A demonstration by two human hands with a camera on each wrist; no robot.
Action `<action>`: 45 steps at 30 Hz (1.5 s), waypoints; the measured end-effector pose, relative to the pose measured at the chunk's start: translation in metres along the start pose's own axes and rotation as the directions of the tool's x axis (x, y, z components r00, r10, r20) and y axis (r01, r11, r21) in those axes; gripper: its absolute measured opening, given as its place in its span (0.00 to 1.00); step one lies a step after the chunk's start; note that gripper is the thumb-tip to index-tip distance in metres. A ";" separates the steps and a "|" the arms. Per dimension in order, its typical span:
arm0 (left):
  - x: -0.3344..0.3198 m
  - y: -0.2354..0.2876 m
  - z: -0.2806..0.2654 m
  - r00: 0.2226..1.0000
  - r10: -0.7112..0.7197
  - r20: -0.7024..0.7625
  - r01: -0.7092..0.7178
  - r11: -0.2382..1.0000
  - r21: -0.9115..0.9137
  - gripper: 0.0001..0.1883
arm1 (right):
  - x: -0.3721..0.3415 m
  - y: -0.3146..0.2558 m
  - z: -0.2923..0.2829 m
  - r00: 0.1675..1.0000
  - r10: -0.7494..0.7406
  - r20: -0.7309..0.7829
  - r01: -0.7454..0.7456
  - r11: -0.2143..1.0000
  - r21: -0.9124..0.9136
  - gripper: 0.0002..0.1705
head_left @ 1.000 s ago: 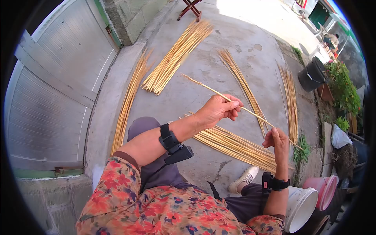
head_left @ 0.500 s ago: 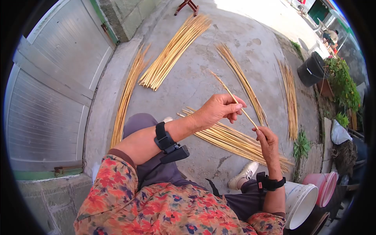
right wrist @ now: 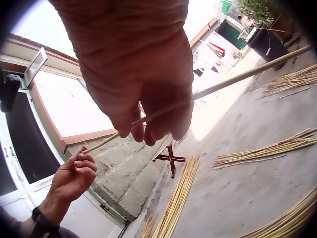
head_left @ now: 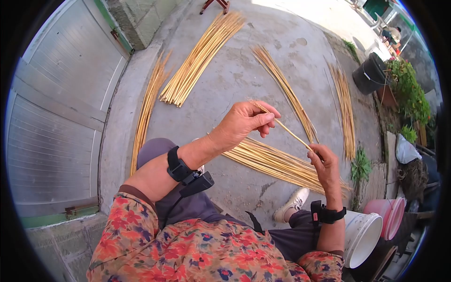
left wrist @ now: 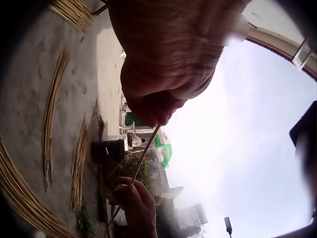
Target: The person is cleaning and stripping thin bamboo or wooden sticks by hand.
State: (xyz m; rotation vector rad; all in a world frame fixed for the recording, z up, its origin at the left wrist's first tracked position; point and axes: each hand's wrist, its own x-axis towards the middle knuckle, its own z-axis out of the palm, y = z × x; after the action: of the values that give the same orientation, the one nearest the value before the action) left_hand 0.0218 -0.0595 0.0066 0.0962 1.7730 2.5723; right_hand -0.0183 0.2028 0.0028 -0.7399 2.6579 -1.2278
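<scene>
The person's left hand (head_left: 242, 123) pinches a slim stalk (head_left: 293, 134) near its wispy tip, and I can see the right hand (head_left: 326, 170) gripping it further down, so it slants between the 2. That tip looks dry to me: too hard a squeeze or a sharp pull could strip or snap it, and bending between the hands might crack the shaft. A white shoe (head_left: 292, 205) sits close to the near bundle (head_left: 282, 164); a careless foot there could scatter or crush stems.
</scene>
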 end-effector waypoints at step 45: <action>0.019 0.034 -0.091 0.787 0.155 -0.596 -0.357 0.904 -0.236 0.11 | -0.001 0.016 -0.013 0.981 -0.124 -0.148 0.098 0.980 -0.170 0.08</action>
State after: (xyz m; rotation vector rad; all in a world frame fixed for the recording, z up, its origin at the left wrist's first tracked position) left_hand -0.0020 -0.1558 0.0071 -0.5266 1.4727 3.3364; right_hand -0.0274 0.2210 -0.0002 -0.8601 2.9102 -1.1495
